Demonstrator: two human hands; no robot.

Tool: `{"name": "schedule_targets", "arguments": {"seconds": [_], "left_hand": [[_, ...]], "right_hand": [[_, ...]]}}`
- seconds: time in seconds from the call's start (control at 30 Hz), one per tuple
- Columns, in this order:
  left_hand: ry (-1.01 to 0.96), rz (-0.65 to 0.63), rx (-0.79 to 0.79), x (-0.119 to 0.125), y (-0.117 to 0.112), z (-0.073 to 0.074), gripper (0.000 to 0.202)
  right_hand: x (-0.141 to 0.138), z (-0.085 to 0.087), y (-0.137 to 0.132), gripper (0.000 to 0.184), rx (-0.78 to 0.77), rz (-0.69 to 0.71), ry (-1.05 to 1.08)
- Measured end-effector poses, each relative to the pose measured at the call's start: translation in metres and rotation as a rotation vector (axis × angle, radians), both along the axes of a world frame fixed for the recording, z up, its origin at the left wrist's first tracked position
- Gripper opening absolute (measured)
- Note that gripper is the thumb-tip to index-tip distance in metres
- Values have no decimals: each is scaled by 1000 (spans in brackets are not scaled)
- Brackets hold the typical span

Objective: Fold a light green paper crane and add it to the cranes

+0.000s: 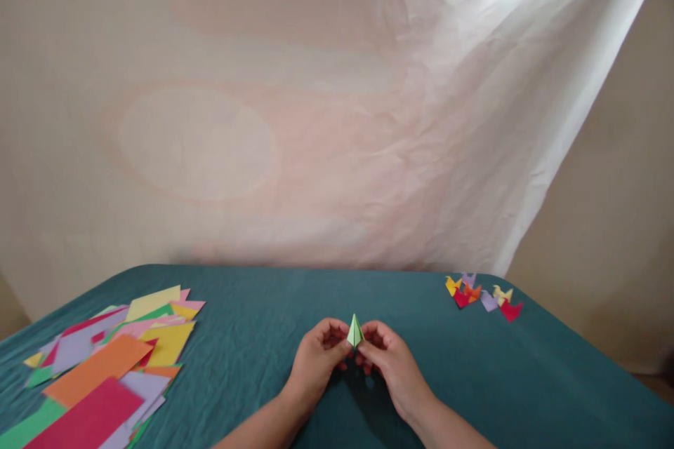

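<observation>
A small light-green folded paper piece [354, 330] stands point-up between my two hands, above the teal tablecloth [253, 337]. My left hand [316, 359] pinches its left side with curled fingers. My right hand [392, 361] pinches its right side the same way. Both hands hover low over the middle of the table near its front.
A loose pile of coloured paper sheets [105, 365] lies at the left of the table. Several small folded paper pieces [481, 295] in red, yellow, orange and purple sit at the far right. A creased white sheet [316, 105] hangs behind the table.
</observation>
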State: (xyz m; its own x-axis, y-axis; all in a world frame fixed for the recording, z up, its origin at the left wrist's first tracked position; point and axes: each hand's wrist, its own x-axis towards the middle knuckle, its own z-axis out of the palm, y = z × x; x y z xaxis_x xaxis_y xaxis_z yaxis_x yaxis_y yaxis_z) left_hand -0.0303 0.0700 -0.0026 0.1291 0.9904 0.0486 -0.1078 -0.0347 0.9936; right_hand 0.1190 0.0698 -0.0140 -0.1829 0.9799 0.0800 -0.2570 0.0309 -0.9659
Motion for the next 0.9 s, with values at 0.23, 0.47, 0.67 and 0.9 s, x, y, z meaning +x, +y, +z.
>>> {"name": "schedule_targets", "arguments": {"seconds": [0.23, 0.47, 0.67, 0.9], "left_hand": [[40, -23, 44, 2, 0, -5, 24], [-48, -76, 59, 1, -3, -1, 26], [-40, -80, 0, 0, -4, 2, 28], [16, 24, 11, 0, -2, 1, 33]], "right_hand": [[-1, -3, 2, 25, 37, 8, -22], [2, -5, 3, 19, 16, 58, -28], [3, -2, 2, 19, 40, 102, -43], [2, -5, 3, 18, 107, 121, -133]]}}
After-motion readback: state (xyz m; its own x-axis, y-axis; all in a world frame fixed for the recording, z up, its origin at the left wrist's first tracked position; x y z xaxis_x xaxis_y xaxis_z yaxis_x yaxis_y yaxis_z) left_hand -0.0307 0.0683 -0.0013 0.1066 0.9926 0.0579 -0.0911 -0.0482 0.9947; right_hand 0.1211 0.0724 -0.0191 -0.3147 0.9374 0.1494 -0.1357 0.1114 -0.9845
